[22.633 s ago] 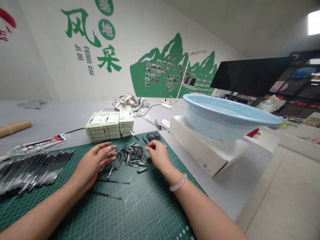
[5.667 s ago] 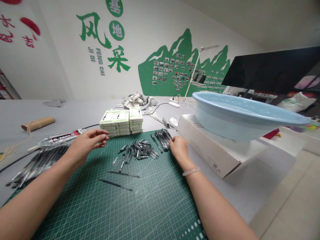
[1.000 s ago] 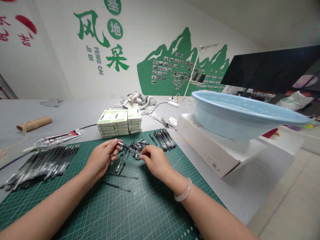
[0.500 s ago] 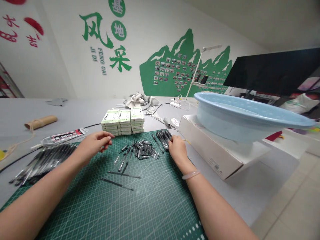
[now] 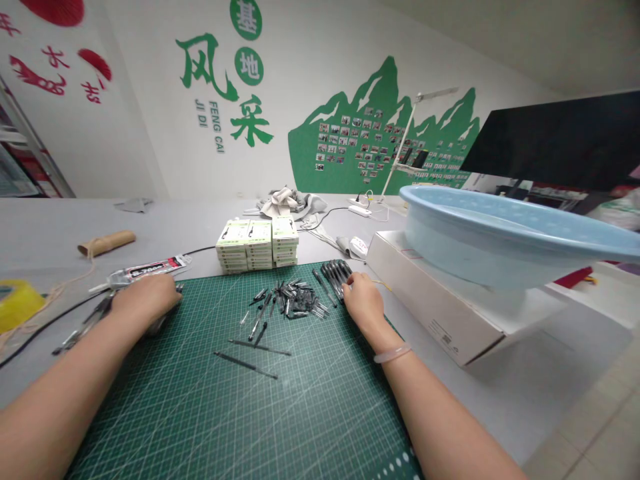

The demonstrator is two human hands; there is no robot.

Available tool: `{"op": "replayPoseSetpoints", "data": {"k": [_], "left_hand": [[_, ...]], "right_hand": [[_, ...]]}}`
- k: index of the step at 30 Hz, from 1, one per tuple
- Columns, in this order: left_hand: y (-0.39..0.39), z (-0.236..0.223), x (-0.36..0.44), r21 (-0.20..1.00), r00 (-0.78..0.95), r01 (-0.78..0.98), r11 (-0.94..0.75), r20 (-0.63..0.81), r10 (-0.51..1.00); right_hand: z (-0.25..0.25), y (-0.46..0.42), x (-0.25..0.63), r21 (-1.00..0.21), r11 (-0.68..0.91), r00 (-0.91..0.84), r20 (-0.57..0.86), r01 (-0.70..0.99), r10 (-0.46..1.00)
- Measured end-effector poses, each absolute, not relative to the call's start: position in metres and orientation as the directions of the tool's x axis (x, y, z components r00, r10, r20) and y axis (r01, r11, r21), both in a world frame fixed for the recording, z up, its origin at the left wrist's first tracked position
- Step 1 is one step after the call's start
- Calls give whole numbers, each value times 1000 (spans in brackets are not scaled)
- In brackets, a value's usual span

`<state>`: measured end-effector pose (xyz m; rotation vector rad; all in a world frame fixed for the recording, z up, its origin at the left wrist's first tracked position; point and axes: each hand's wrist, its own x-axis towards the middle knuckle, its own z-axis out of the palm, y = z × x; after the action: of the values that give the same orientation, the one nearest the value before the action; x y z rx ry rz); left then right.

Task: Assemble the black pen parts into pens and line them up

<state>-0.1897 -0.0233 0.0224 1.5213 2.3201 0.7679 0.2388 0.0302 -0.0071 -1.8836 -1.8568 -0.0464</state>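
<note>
My left hand (image 5: 147,300) is curled over a bundle of clear-and-black pens (image 5: 93,327) at the mat's left edge. Dark pen ends poke out past its fingers, while the fingertips are hidden. On the right, my right hand (image 5: 364,300) has its fingers closed at the side of a row of assembled black pens (image 5: 334,275); its grip is partly hidden. Between the hands, a heap of small black and clear pen parts (image 5: 297,298) lies on the green cutting mat (image 5: 200,413). Thin dark refills (image 5: 245,365) rest in front of the heap.
Stacked small white-green boxes (image 5: 257,245) stand behind the mat. At right, a blue basin (image 5: 480,247) sits on a white carton (image 5: 440,313). A printed plastic packet (image 5: 155,268), brown tube (image 5: 107,243), yellow tape roll (image 5: 20,303) and cables lie at left.
My left hand has moved left and down from above the mat onto the pen bundle, its fingers closing over it. My right hand stays at the pen row. The view has shifted slightly.
</note>
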Motion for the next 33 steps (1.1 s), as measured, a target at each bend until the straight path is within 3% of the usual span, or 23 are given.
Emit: {"op": "replayPoseSetpoints", "data": {"k": [4,9,13,14,16,18,21,24,28,30,33], "left_hand": [[-28,24,-177,380,-466,820,428,7,885],[-28,42,-157,339,-417,854,395,-9,909],[-32,54,-108,496,-240,835,239,-63,969],[-35,54,-91,584,-167,791,182,-80,983],[-43,52,-57,869,39,487,84,-118,992],[-51,48,-28,950,140,311,34,-81,987],[-56,38,-7,955,169,295,-12,-40,985],[-50,28,-9,865,125,486,-126,74,989],[-37,8,-24,468,223,788,-400,389,894],[-33,-3,-26,282,342,837,-469,398,851],[-31,-14,-23,129,432,854,-504,364,825]], "right_hand": [[-1,25,236,-342,84,69,411,936,909],[7,12,223,-469,321,-37,520,823,853],[7,-7,201,-697,519,-281,438,495,854],[6,-13,194,-772,494,-344,373,400,862],[2,-25,182,-888,393,-458,253,240,852],[-2,-34,171,-960,265,-550,174,90,817],[-6,-40,162,-992,36,-628,106,-124,771],[-6,-35,163,-970,-95,-596,60,-225,801],[-5,-21,171,-963,-47,-388,62,-264,920],[-5,-18,173,-967,-12,-336,76,-253,939],[-5,-17,172,-971,0,-330,81,-237,941]]}}
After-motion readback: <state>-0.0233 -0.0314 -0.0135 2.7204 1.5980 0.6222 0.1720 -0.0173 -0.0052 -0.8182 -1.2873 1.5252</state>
